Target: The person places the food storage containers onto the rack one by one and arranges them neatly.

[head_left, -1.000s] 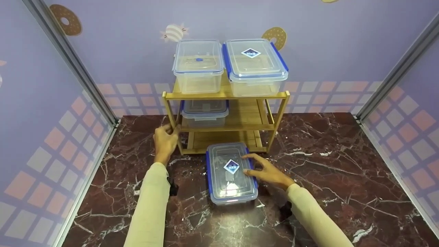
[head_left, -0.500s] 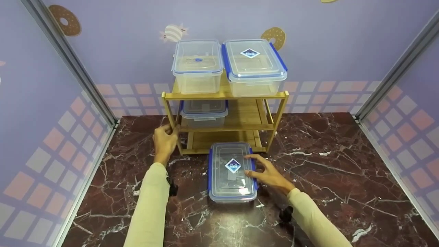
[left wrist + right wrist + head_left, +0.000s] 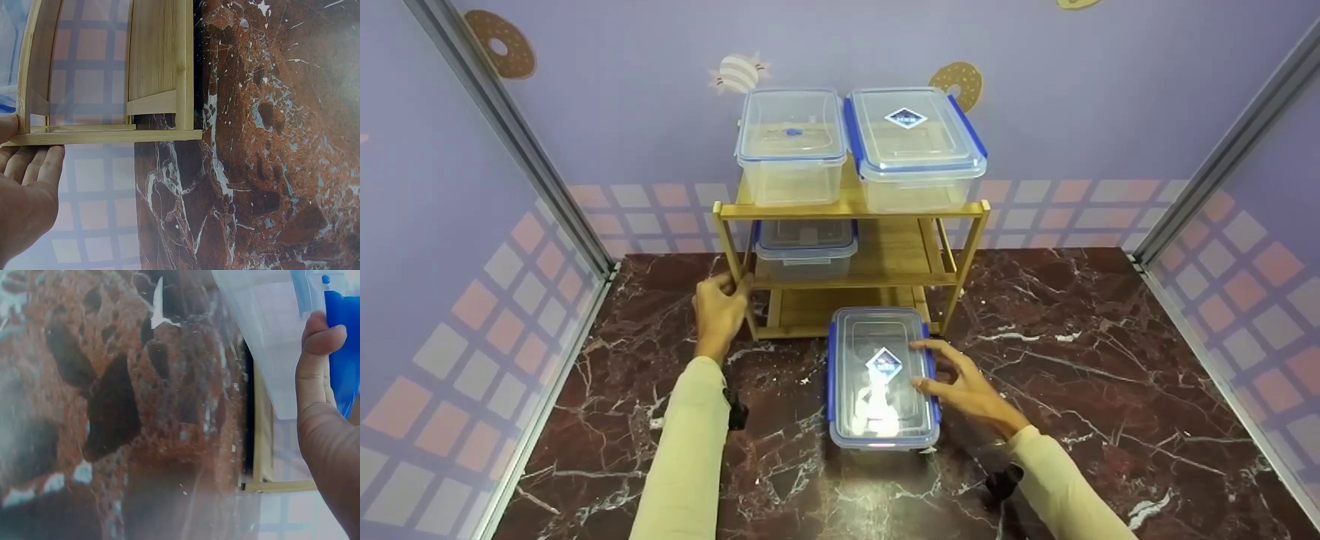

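A clear plastic food container (image 3: 851,409) with blue side clips and a diamond label is in front of the shelf in the head view. My right hand (image 3: 969,386) holds its right edge, thumb and forefinger on the lid's rim. The right wrist view shows those fingers (image 3: 315,377) against the blue clip (image 3: 346,354); the others are hidden. With my left hand (image 3: 720,311) I grip the front left post of the wooden shelf (image 3: 855,280). In the left wrist view, the thumb lies on one side of the post (image 3: 107,136) and the fingers on the other.
Two larger lidded containers, one left (image 3: 795,176) and one right (image 3: 919,191), stand on the top tier. Another container (image 3: 806,247) sits at the left of the middle tier. Walls enclose the marble-patterned tabletop (image 3: 1072,360) at the back and both sides.
The container in my right hand has shifted to the right and turned from slightly slanted to nearly straight. My right hand has moved right with it; my left hand stays on the post.
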